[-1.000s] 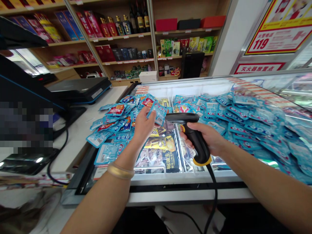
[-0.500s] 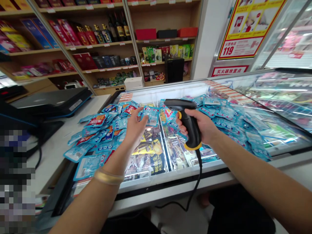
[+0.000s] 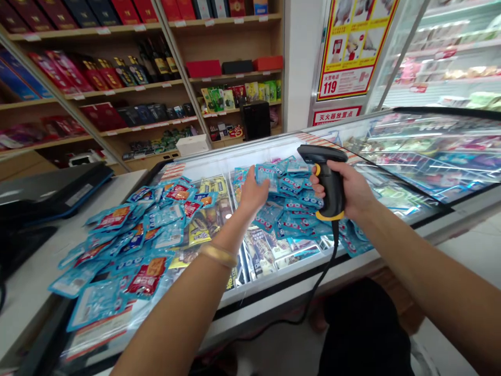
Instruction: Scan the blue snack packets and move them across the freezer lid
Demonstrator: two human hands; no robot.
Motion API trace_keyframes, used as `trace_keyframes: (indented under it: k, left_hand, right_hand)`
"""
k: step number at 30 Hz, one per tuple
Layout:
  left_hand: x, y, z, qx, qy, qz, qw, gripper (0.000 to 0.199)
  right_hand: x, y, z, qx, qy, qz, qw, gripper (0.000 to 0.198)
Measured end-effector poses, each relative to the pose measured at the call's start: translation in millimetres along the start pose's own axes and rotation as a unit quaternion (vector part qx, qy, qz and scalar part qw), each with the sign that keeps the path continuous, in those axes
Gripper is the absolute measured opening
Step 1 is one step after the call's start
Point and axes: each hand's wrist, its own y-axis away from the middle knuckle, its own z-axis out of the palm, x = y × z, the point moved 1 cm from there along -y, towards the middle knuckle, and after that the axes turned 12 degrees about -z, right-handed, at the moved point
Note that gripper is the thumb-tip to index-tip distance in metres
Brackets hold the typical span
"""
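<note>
My right hand point(image 3: 355, 192) is wrapped round the grip of a black barcode scanner point(image 3: 332, 190) with yellow trim, its head facing left. A cable hangs from its base. Pinched in my left hand point(image 3: 252, 193) is a small blue snack packet point(image 3: 267, 175), at the near-left side of the scanner head. Below and behind both hands, a heap of blue packets point(image 3: 299, 219) lies on the glass top of a chest freezer point(image 3: 274, 279). To the left of my left arm spreads another pile of blue packets point(image 3: 133, 235), some showing red or dark-blue fronts.
A counter point(image 3: 29, 287) with a dark flat device point(image 3: 58, 188) stands at the left. Shelves of boxes and bottles point(image 3: 160, 65) line the back wall. The scanner cable point(image 3: 313, 297) loops down over the freezer's front edge. A white box point(image 3: 193, 144) sits behind the freezer.
The view has swung right. My left hand has carried the blue packet rightward from the gap between the piles to the right-hand heap. My right hand still grips the scanner.
</note>
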Motion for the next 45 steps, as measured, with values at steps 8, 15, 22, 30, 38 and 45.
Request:
trace_keyframes:
  k: [8,15,22,30,38,45]
  left_hand:
    - [-0.5,10.7,13.6,-0.093,-0.143,0.006,0.985,0.068]
    - [-6.6,14.4,-3.7,-0.078,-0.088,0.028,0.993,0.067]
    - [-39.5,43.8,-98.0,-0.008,-0.161,0.057,0.985,0.068]
    - [-105.2,93.9,-219.9,0.032,-0.318,-0.118,0.94,0.059]
    - [-123.4,129.2,-211.6,-0.007,-0.446,-0.146,0.883,0.073]
    - [-104.0,137.0,-208.5,-0.034,-0.494,-0.148,0.856,0.038]
  right_hand:
    - [3.6,-1.8,-12.8,0.02,-0.011,0.012,1.0,0.019]
    - [-1.6,-1.1,-4.4,-0.003,0.02,-0.009,1.0,0.02]
    - [17.1,4.9,42.7,-0.062,0.038,0.03,0.997,0.019]
    - [95.1,12.3,126.7,-0.199,0.021,0.153,0.968,0.019]
    - [139.0,21.4,137.8,-0.23,0.019,0.237,0.944,0.021]
    - [136.4,21.1,123.3,-0.205,0.01,0.25,0.946,0.019]
